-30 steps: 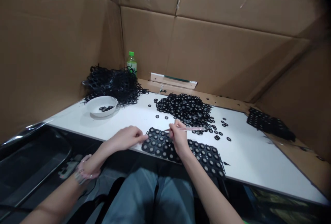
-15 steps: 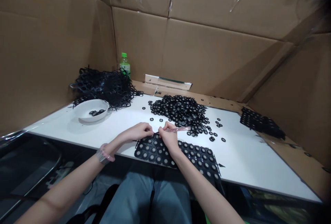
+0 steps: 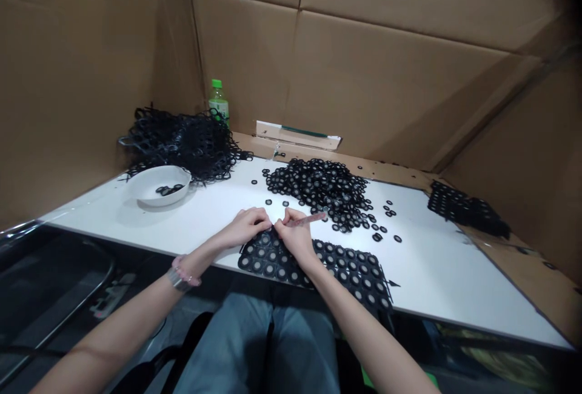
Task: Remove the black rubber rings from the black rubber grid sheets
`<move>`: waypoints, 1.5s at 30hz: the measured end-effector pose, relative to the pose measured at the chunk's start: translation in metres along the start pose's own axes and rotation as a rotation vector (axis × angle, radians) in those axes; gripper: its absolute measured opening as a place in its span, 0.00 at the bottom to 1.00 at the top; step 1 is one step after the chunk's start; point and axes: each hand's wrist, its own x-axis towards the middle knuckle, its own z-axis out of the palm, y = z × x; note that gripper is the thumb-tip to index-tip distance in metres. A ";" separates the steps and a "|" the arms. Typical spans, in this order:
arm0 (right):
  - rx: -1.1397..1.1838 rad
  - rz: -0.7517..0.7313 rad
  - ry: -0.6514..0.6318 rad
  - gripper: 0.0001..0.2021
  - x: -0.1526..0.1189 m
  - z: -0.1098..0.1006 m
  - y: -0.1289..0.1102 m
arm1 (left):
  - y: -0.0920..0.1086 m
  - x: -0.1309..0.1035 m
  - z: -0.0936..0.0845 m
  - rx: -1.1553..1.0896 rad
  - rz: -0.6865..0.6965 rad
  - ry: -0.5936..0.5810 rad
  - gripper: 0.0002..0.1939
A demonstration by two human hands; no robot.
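Observation:
A black rubber sheet set with rows of round grey-centred pieces lies at the table's front edge, overhanging it slightly. My left hand is closed, its thumb and fingers pinching at the sheet's far left edge. Beside it, almost touching, my right hand grips a slim pen-like tool with a pinkish, see-through shaft. The tool slants back to the right, and its tip is hidden by the fingers. My right hand and forearm cover part of the sheet.
Beyond my hands lies a heap of black rings with loose ones around it. To the left are a white bowl holding several rings, a tangle of black scrap and a green-capped bottle. More black sheets lie far right. Cardboard walls surround the table.
The view has tipped down slightly. My right hand and the tool have turned a little, the tool's rear end now angled higher. Both hands stay at the same edge of the sheet.

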 end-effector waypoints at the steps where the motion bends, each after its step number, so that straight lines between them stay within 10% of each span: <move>1: -0.028 -0.030 0.001 0.11 0.000 0.001 0.000 | -0.001 0.000 0.000 -0.034 -0.004 -0.001 0.14; 15: 0.255 0.086 0.195 0.12 0.001 -0.007 -0.006 | 0.014 -0.009 -0.016 -0.008 -0.113 -0.267 0.19; 24: 0.261 0.167 -0.023 0.11 -0.016 -0.003 -0.009 | 0.014 -0.013 -0.020 -0.167 -0.118 -0.316 0.17; 45: -0.109 -0.050 -0.091 0.11 -0.021 0.001 -0.010 | 0.001 -0.017 -0.015 -0.339 -0.095 -0.274 0.18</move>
